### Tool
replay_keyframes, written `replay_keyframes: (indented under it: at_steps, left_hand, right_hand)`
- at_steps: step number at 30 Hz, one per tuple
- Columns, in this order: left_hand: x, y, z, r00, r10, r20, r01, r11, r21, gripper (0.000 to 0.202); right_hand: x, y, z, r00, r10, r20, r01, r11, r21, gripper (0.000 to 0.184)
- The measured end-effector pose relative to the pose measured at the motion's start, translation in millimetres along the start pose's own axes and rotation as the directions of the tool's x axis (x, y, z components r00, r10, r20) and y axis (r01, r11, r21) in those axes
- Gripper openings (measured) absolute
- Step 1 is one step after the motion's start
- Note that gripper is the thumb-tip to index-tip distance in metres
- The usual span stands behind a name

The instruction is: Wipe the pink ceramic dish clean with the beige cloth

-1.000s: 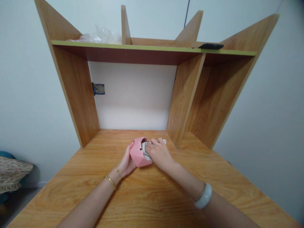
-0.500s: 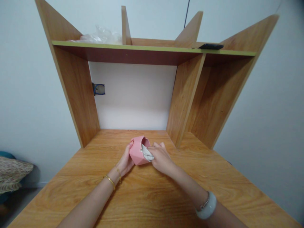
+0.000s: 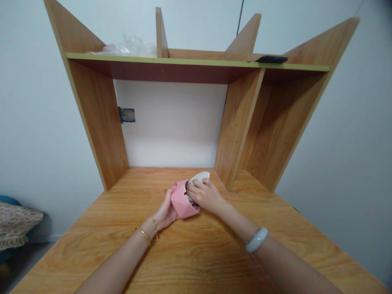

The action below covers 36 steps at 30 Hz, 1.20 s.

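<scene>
A pink faceted pot [image 3: 182,203] lies tilted on its side on the wooden desk [image 3: 190,249], its mouth turned toward the right. My left hand [image 3: 167,210] grips it from the left side. My right hand [image 3: 204,195] is closed on a white-grey cloth [image 3: 199,177] and presses it into the pot's mouth. Part of the cloth sticks up behind the fingers.
A wooden hutch [image 3: 235,122] with upright dividers stands at the back of the desk. On its top shelf lie a crumpled clear plastic bag [image 3: 128,45] at the left and a flat black object [image 3: 272,59] at the right. A patterned cushion [image 3: 16,220] shows low at the far left.
The pot has been turned so its opening faces more to the right and down. My right hand has moved up and deeper into it, and the cloth now bulges above the fingers.
</scene>
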State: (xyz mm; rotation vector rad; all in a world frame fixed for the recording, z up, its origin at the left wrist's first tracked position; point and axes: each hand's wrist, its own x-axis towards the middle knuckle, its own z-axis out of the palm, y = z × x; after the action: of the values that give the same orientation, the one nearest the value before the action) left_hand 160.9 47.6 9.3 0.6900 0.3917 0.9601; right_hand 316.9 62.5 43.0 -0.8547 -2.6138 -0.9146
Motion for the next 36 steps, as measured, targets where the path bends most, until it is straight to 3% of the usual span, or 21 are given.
replay_keyframes:
  at_steps: [4,8,11,13,14,18,22,23,27,28,30,32,33,35,36]
  left_hand:
    - [2,3,-1.6,0.992,0.082,-0.093,-0.078,0.996,0.043,0.039]
    - [3,7,-3.2,0.976,0.168,-0.137,-0.153,0.981,0.116,0.035]
    - [3,8,-4.3,0.966,0.203,-0.160,-0.182,0.974,0.135,0.034]
    - [4,8,-5.7,0.960,0.221,-0.171,-0.201,0.971,0.129,0.035]
    - [5,7,-6.5,0.961,0.222,-0.165,-0.204,0.972,0.121,0.037]
    - [6,4,-8.6,0.971,0.205,-0.127,-0.194,0.977,0.088,0.046]
    - [5,3,-7.8,0.975,0.172,-0.141,-0.164,0.984,0.067,0.046]
    - [5,4,-7.2,0.976,0.159,-0.149,-0.152,0.986,0.062,0.045]
    - [3,6,-3.6,0.986,0.108,-0.125,-0.105,0.994,0.034,0.046]
    - [2,6,-2.5,0.991,0.090,-0.103,-0.088,0.996,0.023,0.047]
    - [1,6,-0.7,0.996,0.057,-0.064,-0.057,0.998,-0.005,0.048]
    - [0,7,-0.1,0.998,0.030,-0.051,-0.032,0.999,-0.030,0.049]
    - [-1,7,-0.3,0.998,0.021,-0.054,-0.023,0.999,-0.038,0.050]
    - [-1,8,-1.4,0.997,0.012,-0.073,-0.015,0.999,-0.045,0.050]
    - [-1,8,-2.2,0.996,0.018,-0.084,-0.022,0.999,-0.050,0.049]
  right_hand:
    - [11,-9,-8,0.981,0.173,0.093,-0.179,0.981,0.070,0.018]
    - [17,-17,-17,0.911,0.351,0.217,-0.400,0.879,0.259,0.012]
    - [17,-20,-16,0.837,0.430,0.337,-0.545,0.605,0.581,0.013]
    - [18,-21,-13,0.798,0.443,0.409,-0.583,0.393,0.711,0.015]
    - [19,-21,-10,0.786,0.446,0.427,-0.588,0.328,0.740,0.017]
    - [21,-27,-2,0.774,0.482,0.410,-0.571,0.252,0.781,0.031]
    - [13,-30,-3,0.793,0.489,0.364,-0.538,0.281,0.795,0.025]
    - [9,-29,-5,0.806,0.487,0.336,-0.531,0.346,0.773,0.022]
    - [-4,-19,-16,0.910,0.359,0.210,-0.415,0.789,0.453,0.018]
    - [-7,-16,-17,0.924,0.332,0.191,-0.381,0.844,0.377,0.019]
    - [-13,-11,-15,0.913,0.383,0.137,-0.407,0.846,0.345,0.023]
    - [-18,-8,-7,0.830,0.553,0.072,-0.526,0.735,0.429,0.027]
    - [-20,-8,-2,0.750,0.659,0.057,-0.588,0.625,0.514,0.026]
    - [-22,-8,8,0.541,0.836,0.094,-0.592,0.299,0.748,0.021]
    - [-22,-9,13,0.448,0.881,0.152,-0.507,0.111,0.855,0.021]
